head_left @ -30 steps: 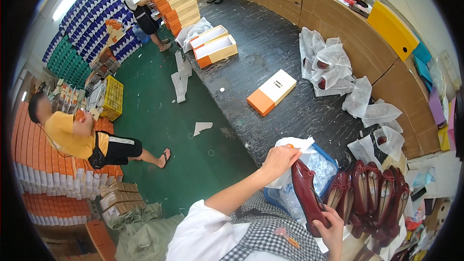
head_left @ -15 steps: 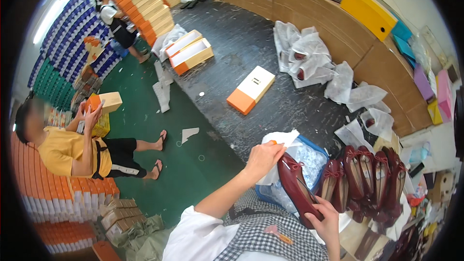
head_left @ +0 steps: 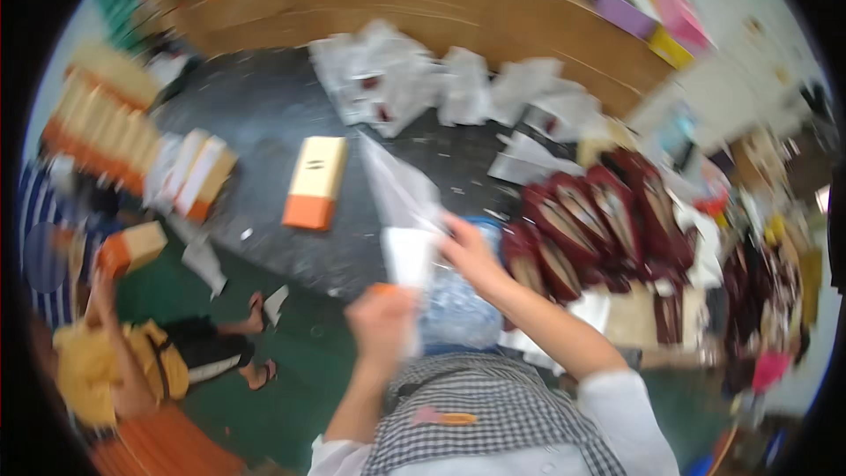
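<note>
In front of my apron, my left hand (head_left: 383,322) is blurred but closed, with a small orange item (head_left: 381,289) showing at its top. White paper (head_left: 409,256) stands between my two hands, and a thin translucent white wrapping sheet (head_left: 397,178) rises from it toward the far side. My right hand (head_left: 471,251) pinches this wrapping at its right edge. Beneath the hands is a blue basket (head_left: 495,227) holding clear bluish packets (head_left: 458,313). Burgundy ballet flats (head_left: 608,211) with bows stand in a row to the right of my right hand.
A cream-and-orange shoebox (head_left: 315,183) lies on the dark table (head_left: 264,97). Crumpled white wrappings (head_left: 388,75) line the cardboard barrier (head_left: 352,4). At left, a person in a yellow shirt (head_left: 123,361) holds another box (head_left: 132,249). More boxes (head_left: 106,128) are stacked at far left.
The burgundy ballet flat has left my right hand, which now grips the white wrapping. My hands have come together around the paper. The view has turned right.
</note>
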